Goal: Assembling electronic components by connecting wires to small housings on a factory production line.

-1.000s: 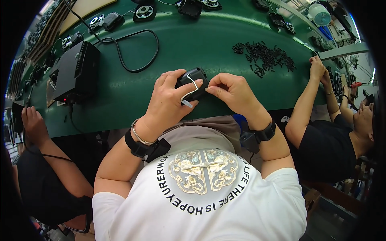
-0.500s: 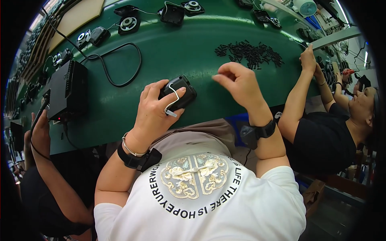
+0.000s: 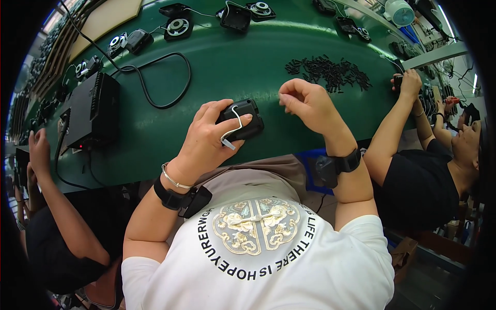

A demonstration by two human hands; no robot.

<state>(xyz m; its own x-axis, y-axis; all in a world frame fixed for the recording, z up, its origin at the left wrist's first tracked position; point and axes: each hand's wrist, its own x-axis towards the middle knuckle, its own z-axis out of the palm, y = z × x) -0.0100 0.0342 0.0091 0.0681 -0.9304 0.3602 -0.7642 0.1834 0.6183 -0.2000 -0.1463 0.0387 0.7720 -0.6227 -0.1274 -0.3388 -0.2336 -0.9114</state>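
Note:
A black plastic speaker box (image 3: 252, 110) lies in the grip of my left hand (image 3: 209, 126). Its white cable (image 3: 238, 118) loops over the top under my finger and ends in a small white connector (image 3: 228, 144). To the right of the box, raised over the green table, is my right hand (image 3: 309, 106). Its fingers are curled with thumb and fingertips together. Whatever lies between them, if anything, is too small or hidden to make out. Beyond this hand spreads a pile of small black screw-like pieces (image 3: 330, 72).
On the left stands a black power box (image 3: 93, 111) with a red light and a looped black cable (image 3: 188, 77). Open speaker housings (image 3: 235, 18) and round speakers (image 3: 178, 28) line the far side. Co-workers' arms reach in at left (image 3: 67, 212) and right (image 3: 390, 121).
The view has shifted a little. My right fingertips have drawn closer together, while my left hand keeps the speaker box. The left co-worker's hand has let go of the black cable.

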